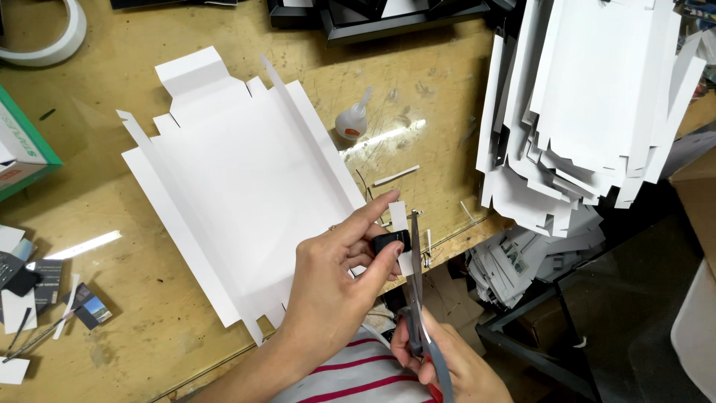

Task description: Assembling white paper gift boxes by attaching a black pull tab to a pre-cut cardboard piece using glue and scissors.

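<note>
My left hand [339, 272] pinches a small black block [391, 241] with a strip of white tape or paper [400, 218] stuck to it, held above the table's front edge. My right hand [447, 362] grips grey-handled scissors [418, 287] low in view, with the blades pointing up and meeting the white strip beside the black block. A large flat white die-cut box blank [239, 179] lies on the wooden table [112, 321] just left of my hands, its side flaps partly raised.
A tall pile of white box blanks [589, 104] fills the right side. A small glue bottle [352, 119] stands behind the flat blank. Paper offcuts [397, 175] lie near the front edge. A tape roll [52, 37] and a green-edged box [22, 149] sit at left.
</note>
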